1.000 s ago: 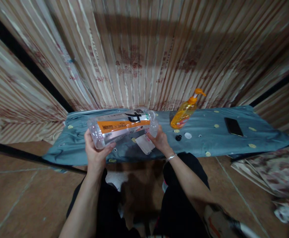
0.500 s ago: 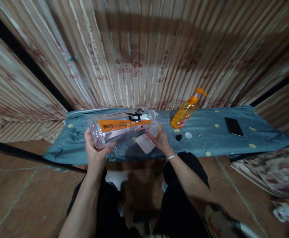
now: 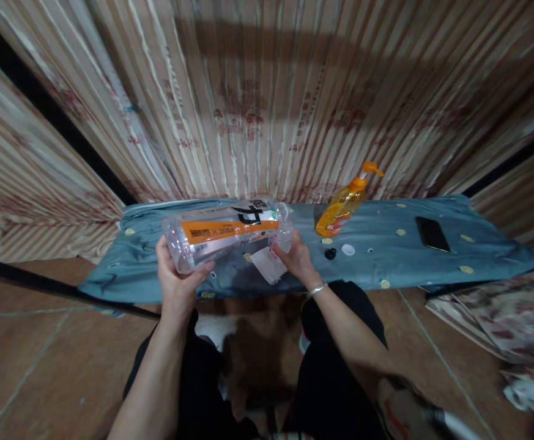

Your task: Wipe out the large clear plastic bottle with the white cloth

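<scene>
Head view. A large clear plastic bottle with an orange label band [image 3: 227,235] lies on its side in the air, held just above the near half of a blue-grey cloth with yellow dots [image 3: 133,269] that covers a low table. The left hand [image 3: 177,284] cups the bottle's base end from below, with the thumb and fingers wrapped against the wall. The right hand [image 3: 296,260] closes its fingers on the neck end. A white folded cloth [image 3: 269,266] lies on the table just beside the right hand, under the bottle. To the right stand an orange pump bottle of liquid [image 3: 342,208], a small black cap [image 3: 330,253] and a small white cap [image 3: 347,249] near its foot. A flat black phone [image 3: 432,233] lies well apart, farther right. A striped beige curtain [image 3: 267,91] hangs behind the table.
</scene>
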### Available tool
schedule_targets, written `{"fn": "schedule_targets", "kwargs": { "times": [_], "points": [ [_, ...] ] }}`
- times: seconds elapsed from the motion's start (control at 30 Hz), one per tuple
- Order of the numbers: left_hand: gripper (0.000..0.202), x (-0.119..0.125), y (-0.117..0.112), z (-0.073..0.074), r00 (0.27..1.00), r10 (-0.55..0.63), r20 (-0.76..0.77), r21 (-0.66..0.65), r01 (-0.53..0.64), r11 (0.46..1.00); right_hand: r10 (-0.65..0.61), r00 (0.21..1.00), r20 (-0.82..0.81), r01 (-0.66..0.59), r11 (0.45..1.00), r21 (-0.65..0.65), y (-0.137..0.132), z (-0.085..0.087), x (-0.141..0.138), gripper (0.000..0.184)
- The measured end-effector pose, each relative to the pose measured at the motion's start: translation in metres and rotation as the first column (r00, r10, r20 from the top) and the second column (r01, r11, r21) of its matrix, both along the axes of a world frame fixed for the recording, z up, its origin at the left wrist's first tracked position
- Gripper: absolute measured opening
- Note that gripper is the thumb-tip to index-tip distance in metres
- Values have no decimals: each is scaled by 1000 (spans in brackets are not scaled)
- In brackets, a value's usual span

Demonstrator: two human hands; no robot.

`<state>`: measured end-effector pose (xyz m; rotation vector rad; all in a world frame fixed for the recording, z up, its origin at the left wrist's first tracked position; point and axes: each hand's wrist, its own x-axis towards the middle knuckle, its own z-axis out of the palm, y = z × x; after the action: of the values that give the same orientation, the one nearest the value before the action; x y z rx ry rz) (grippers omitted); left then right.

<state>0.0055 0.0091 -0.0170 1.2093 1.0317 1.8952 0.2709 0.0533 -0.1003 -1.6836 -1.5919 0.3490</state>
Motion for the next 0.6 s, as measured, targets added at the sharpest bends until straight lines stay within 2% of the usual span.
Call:
{"fn": "schedule_targets", "kwargs": {
  "times": [0.17,0.43,0.6],
  "points": [
    [87,-1,0,-2,999,-2,-49,19,3,1000,-8,1000,-11,8,1000,-4,0,0,0,54],
    [87,0,-2,1,1000,-22,10,2,22,1000,-20,1000,-18,20,1000,8,-1,1,-1,54],
    [85,0,-2,1,999,3,-54,5,-3,1000,-3,1000,-11,3,1000,4,-1,2,0,54]
  ]
}}
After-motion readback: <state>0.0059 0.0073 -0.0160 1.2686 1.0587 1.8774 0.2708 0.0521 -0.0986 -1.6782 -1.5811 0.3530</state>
